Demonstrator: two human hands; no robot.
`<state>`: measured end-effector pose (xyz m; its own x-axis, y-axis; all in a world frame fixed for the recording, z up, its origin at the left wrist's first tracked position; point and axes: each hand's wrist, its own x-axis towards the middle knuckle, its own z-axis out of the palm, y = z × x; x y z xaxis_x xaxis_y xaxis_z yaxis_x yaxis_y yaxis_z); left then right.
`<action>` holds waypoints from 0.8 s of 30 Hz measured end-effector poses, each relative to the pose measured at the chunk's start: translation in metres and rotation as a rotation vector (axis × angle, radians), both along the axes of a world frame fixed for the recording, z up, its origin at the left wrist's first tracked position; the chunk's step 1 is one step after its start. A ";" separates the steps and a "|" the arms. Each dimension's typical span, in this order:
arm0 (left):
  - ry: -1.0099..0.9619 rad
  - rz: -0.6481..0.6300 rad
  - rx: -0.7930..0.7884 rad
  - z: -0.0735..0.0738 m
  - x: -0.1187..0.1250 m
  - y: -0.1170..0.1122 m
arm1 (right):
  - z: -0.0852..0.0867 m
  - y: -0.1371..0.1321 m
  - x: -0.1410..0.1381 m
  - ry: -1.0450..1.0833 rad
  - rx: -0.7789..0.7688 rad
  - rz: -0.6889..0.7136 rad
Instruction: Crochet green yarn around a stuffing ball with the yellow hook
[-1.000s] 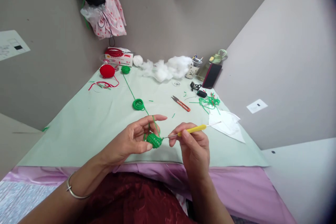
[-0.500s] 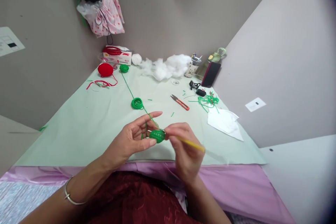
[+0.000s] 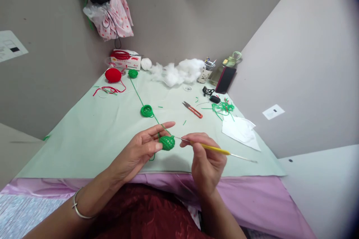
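Note:
Between the thumb and fingers of my left hand (image 3: 141, 147) is a small rounded green crochet piece (image 3: 167, 143). My right hand (image 3: 209, 160) grips a crochet hook (image 3: 214, 149) by its yellow handle, with a metal shaft at both ends. The hook's left tip meets the top right edge of the crochet piece, at a green loop. From there a strand of green yarn (image 3: 158, 122) runs over my left index finger to a coiled green ring (image 3: 146, 111) and on toward a green yarn ball (image 3: 132, 73).
Orange thread snips (image 3: 192, 109) lie mid-table. White stuffing (image 3: 176, 73), a pen cup (image 3: 206, 71), a bottle (image 3: 228, 61) and a phone (image 3: 226, 80) line the back. A red yarn ball (image 3: 113, 75) sits left; green scraps (image 3: 223, 108) and white cloth (image 3: 240, 132) lie right.
My right hand has moved right and slightly down, showing more of the hook's shaft. The crochet piece has turned a little in my left hand.

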<state>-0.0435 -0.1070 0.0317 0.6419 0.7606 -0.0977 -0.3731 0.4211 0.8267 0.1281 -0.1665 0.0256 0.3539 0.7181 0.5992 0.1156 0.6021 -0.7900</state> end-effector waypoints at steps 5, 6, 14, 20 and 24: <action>0.016 -0.026 0.042 -0.001 -0.003 0.003 | 0.006 0.002 0.010 0.274 -0.153 0.162; 0.018 -0.034 0.059 -0.001 -0.002 0.003 | 0.007 0.003 0.010 0.305 -0.171 0.203; 0.205 -0.065 0.278 0.004 -0.005 -0.006 | 0.004 0.002 0.004 -0.046 -0.103 0.153; 0.273 0.020 0.455 0.015 -0.005 -0.006 | -0.003 0.006 0.010 0.102 -0.174 0.237; 0.314 0.070 0.556 0.016 -0.005 -0.004 | -0.001 0.007 0.015 0.108 -0.198 0.282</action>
<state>-0.0483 -0.1107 0.0481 0.5934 0.7912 0.1480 -0.0884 -0.1187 0.9890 0.1435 -0.1596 0.0243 0.1790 0.8951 0.4084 -0.1237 0.4323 -0.8932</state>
